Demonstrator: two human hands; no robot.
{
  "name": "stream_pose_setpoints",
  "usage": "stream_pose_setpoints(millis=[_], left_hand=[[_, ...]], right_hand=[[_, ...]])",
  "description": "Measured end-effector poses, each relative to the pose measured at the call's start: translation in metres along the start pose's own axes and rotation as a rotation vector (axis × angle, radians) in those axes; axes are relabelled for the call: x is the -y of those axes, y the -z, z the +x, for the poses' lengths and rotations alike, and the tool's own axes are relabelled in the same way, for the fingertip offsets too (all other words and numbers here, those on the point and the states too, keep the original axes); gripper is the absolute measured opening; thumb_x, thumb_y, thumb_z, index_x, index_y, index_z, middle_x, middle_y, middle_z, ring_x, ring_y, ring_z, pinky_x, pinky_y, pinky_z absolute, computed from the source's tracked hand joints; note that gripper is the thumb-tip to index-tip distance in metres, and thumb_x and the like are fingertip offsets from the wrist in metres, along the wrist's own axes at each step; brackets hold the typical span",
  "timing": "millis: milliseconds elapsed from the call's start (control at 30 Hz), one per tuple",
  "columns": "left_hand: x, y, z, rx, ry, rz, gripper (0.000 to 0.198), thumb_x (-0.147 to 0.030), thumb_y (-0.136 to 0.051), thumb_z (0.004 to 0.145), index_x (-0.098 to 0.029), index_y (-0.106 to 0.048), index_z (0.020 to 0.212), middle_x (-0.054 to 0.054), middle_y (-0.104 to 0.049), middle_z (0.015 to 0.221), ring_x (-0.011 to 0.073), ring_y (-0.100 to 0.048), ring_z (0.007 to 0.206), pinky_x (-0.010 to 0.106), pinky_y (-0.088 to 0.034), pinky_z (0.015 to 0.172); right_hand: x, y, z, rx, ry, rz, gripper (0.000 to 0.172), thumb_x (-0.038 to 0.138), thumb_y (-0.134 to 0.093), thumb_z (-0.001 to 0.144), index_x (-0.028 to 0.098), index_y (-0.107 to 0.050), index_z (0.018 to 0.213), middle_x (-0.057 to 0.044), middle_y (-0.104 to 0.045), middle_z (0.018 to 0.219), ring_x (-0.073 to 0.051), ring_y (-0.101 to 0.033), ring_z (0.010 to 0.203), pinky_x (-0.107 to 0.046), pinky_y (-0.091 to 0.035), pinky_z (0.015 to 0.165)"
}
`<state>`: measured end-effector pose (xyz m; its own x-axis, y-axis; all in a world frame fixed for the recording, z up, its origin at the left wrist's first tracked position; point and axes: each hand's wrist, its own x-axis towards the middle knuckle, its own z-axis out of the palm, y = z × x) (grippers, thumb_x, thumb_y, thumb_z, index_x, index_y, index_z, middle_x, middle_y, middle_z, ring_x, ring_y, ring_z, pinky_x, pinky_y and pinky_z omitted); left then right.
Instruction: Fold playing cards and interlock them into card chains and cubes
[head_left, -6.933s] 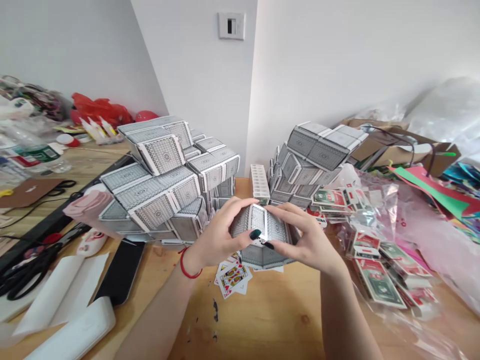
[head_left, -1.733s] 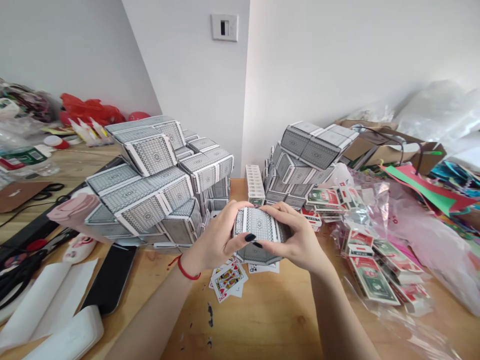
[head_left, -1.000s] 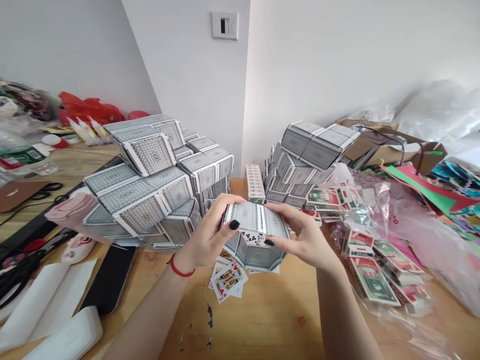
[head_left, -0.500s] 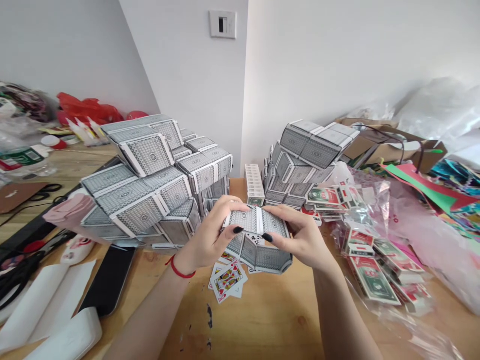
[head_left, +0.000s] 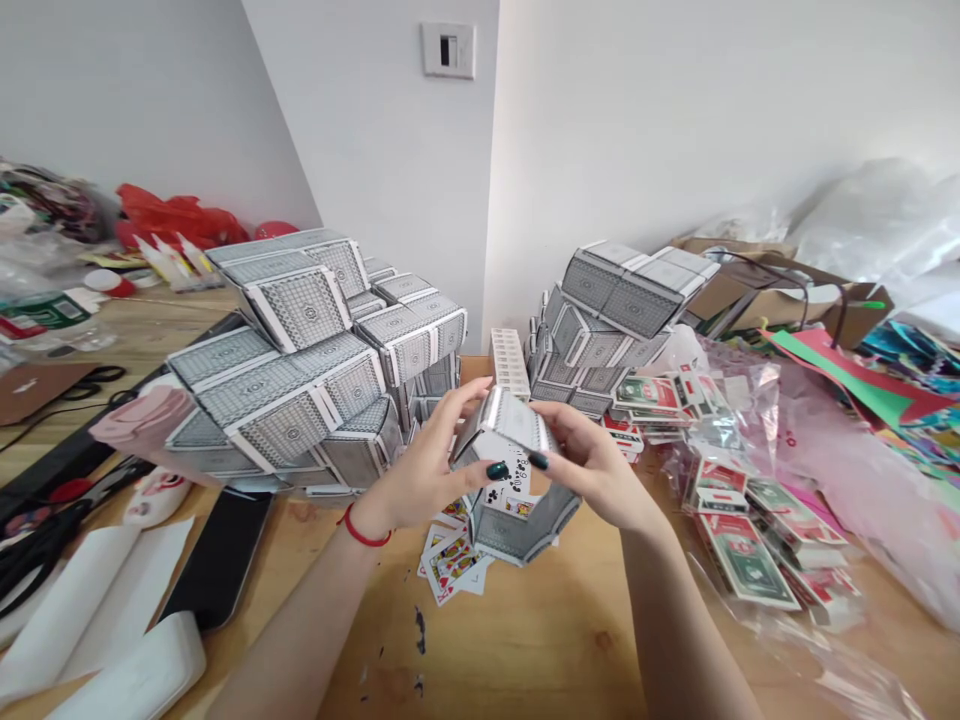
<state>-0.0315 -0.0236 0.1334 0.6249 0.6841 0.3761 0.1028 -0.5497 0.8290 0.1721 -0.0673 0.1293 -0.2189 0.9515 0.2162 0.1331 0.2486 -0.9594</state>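
Between my hands, above the table, is a hollow structure of folded playing cards (head_left: 517, 535), grey patterned backs outward and card faces showing inside. My left hand (head_left: 442, 460) grips its left side, thumb on the near edge and fingers behind. On its right side, my right hand (head_left: 589, 460) holds it the same way. Below it on the table lie loose playing cards (head_left: 450, 560), a king of hearts on top. Large stacks of similar folded-card blocks stand at the left (head_left: 292, 370) and the right (head_left: 615, 310).
A row of card packs (head_left: 510, 362) stands between the stacks. Red and green card boxes (head_left: 750, 560) and clear plastic wrap lie at right. A black phone (head_left: 217, 560), white paper (head_left: 97, 600) and scissors (head_left: 52, 530) are at left. The wall (head_left: 375, 150) rises behind.
The card structure has been tilted and turned in my hands, so its hollow inside and more card faces now show. Both hands still hold it; the stacks have not moved.
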Motion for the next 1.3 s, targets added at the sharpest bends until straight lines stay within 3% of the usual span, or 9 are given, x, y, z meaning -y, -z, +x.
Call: stream_pose_setpoints(millis=[167,267,400,700,900,1000,1133,1200,1300], left_hand=[[0.002,-0.003,0.003,-0.056,-0.062,0.069,0.042,-0.037,-0.036,0.09,-0.025,-0.037,0.13,0.009,-0.042,0.132,0.0231,-0.039,0.121,0.042,-0.031,0.102],[0.001,-0.005,0.003,-0.034,-0.098,0.121,0.043,-0.041,-0.033,0.089,-0.024,-0.041,0.129,0.01,-0.046,0.126,0.0238,-0.042,0.116,0.041,-0.035,0.099],[0.0,-0.004,0.002,-0.033,-0.082,0.161,0.04,-0.037,-0.036,0.089,-0.024,-0.047,0.126,0.008,-0.049,0.123,0.0221,-0.045,0.114,0.039,-0.036,0.098],[0.0,0.0,0.0,0.048,-0.104,0.168,0.04,-0.036,-0.037,0.089,-0.025,-0.047,0.126,0.009,-0.049,0.118,0.0211,-0.047,0.11,0.038,-0.039,0.095],[-0.003,-0.004,0.002,0.135,-0.047,0.173,0.038,-0.035,-0.042,0.088,-0.028,-0.048,0.125,0.008,-0.047,0.123,0.0217,-0.044,0.115,0.04,-0.036,0.099],[-0.003,-0.006,0.002,0.062,-0.029,0.131,0.05,-0.038,-0.052,0.082,-0.028,-0.04,0.129,0.009,-0.042,0.129,0.0239,-0.041,0.119,0.042,-0.035,0.101],[-0.002,-0.009,0.0,-0.001,0.022,-0.01,0.081,-0.041,-0.064,0.072,-0.027,-0.018,0.137,0.013,-0.03,0.139,0.026,-0.045,0.116,0.042,-0.044,0.092],[-0.001,-0.011,0.0,-0.001,0.057,-0.035,0.074,-0.039,-0.059,0.077,-0.026,-0.018,0.137,0.014,-0.034,0.137,0.0252,-0.047,0.114,0.041,-0.046,0.09],[-0.001,-0.015,0.001,-0.029,0.064,0.025,0.045,-0.033,-0.041,0.089,-0.023,-0.032,0.132,0.011,-0.045,0.13,0.023,-0.047,0.114,0.042,-0.042,0.095]], right_hand=[[-0.003,0.002,0.002,-0.041,0.004,0.038,0.042,0.044,-0.052,0.081,0.022,-0.046,0.116,-0.006,-0.058,0.1,-0.017,-0.057,0.083,-0.028,-0.047,0.068],[-0.005,-0.004,0.004,-0.084,0.024,-0.008,0.049,0.045,-0.053,0.08,0.023,-0.044,0.123,-0.007,-0.056,0.108,-0.018,-0.056,0.089,-0.03,-0.047,0.072],[-0.005,-0.007,0.005,-0.139,0.072,-0.145,0.045,0.043,-0.056,0.079,0.022,-0.054,0.119,-0.007,-0.057,0.103,-0.019,-0.054,0.089,-0.031,-0.045,0.076],[-0.001,-0.001,0.005,-0.048,0.099,-0.256,0.037,0.043,-0.057,0.078,0.019,-0.064,0.105,-0.006,-0.057,0.086,-0.018,-0.053,0.08,-0.029,-0.044,0.071],[-0.004,-0.008,0.005,-0.007,0.046,-0.073,0.045,0.044,-0.058,0.077,0.019,-0.056,0.114,-0.009,-0.06,0.107,-0.021,-0.055,0.096,-0.033,-0.046,0.081],[-0.005,-0.011,0.005,-0.066,-0.01,-0.016,0.043,0.044,-0.057,0.077,0.019,-0.054,0.112,-0.007,-0.061,0.101,-0.019,-0.058,0.088,-0.03,-0.048,0.074],[-0.008,-0.009,0.006,-0.242,-0.022,0.01,0.034,0.046,-0.05,0.079,0.02,-0.058,0.1,-0.003,-0.06,0.08,-0.015,-0.055,0.066,-0.026,-0.045,0.057],[-0.01,-0.007,0.007,-0.323,-0.028,0.056,0.034,0.046,-0.048,0.08,0.02,-0.057,0.099,-0.002,-0.058,0.076,-0.014,-0.053,0.061,-0.026,-0.043,0.053],[-0.011,-0.005,0.006,-0.369,-0.043,0.096,0.033,0.045,-0.047,0.081,0.02,-0.056,0.1,-0.002,-0.057,0.077,-0.014,-0.053,0.063,-0.026,-0.043,0.055]])
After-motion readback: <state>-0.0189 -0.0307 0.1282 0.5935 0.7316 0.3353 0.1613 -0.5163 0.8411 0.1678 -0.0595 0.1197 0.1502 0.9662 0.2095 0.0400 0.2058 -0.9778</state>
